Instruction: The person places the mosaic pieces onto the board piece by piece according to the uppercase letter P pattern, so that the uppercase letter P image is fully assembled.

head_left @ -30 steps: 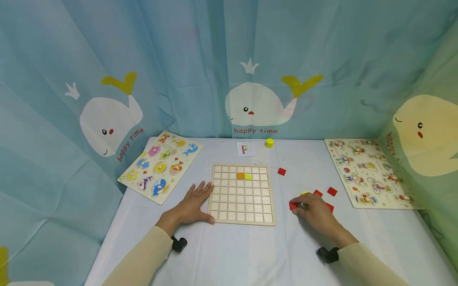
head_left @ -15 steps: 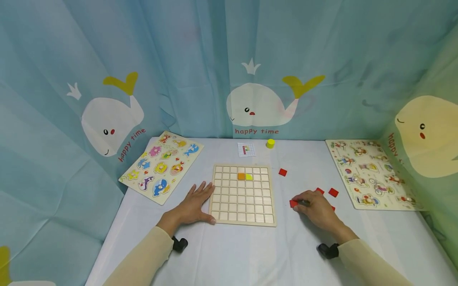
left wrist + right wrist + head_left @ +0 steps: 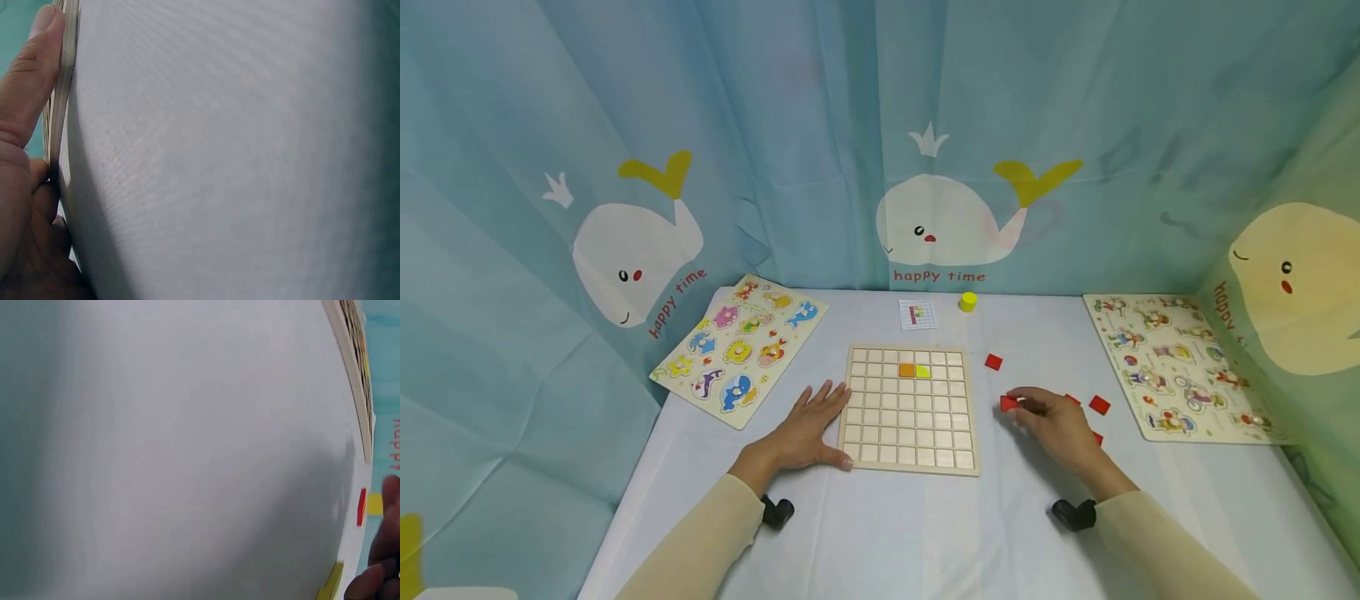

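Note:
A pale wooden grid board lies mid-table, with an orange tile and a yellow-green tile side by side in its upper part. My left hand rests spread at the board's left side; in the left wrist view its thumb lies along the board's edge. Right of the board, my right hand pinches a red square tile between thumb and fingers. Several red tiles lie around that hand, partly hidden by it. A yellow piece shows below it in the right wrist view.
Behind the board are a small printed grid card and a yellow cylinder. One red tile lies beside the board's upper right. Picture puzzle boards stand out at left and right. A blue curtain hangs behind the table.
My right hand has moved slightly away from me and toward the left with the pinched red tile, off the spot beside the other tiles. The left hand keeps its place.

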The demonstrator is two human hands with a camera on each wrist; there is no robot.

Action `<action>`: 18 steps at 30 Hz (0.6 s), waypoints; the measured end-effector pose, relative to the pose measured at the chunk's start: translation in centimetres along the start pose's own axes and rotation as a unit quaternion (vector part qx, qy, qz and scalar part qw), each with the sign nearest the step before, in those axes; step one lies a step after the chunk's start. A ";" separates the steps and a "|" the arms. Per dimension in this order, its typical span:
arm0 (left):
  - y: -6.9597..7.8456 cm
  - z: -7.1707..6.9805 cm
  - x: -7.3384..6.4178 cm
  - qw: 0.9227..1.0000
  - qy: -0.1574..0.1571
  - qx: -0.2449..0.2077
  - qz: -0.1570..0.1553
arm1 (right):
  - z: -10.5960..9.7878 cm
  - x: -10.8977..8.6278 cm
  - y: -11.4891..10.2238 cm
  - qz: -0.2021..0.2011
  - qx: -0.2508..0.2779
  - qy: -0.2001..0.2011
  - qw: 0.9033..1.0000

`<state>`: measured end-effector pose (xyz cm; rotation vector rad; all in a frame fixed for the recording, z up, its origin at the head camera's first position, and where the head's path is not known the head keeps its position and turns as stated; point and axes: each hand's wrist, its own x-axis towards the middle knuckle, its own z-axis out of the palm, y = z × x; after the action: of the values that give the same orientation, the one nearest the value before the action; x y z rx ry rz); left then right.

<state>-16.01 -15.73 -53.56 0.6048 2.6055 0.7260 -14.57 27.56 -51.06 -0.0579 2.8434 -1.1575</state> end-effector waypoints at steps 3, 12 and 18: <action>0.0 0.0 0.0 1.000 0.000 0.003 0.000 | 0.3 0.3 -0.6 0.003 0.010 0.018 1.000; -0.1 0.0 0.1 1.000 -0.001 0.000 -0.001 | 1.3 1.5 -2.3 0.006 0.037 0.056 0.998; -0.1 -0.1 0.1 1.000 -0.003 0.003 0.001 | 1.9 2.2 -3.7 0.008 0.057 0.049 0.997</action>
<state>-16.18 -15.76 -53.58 0.6094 2.6030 0.7170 -16.54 23.46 -50.00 0.0285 2.8477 -1.3544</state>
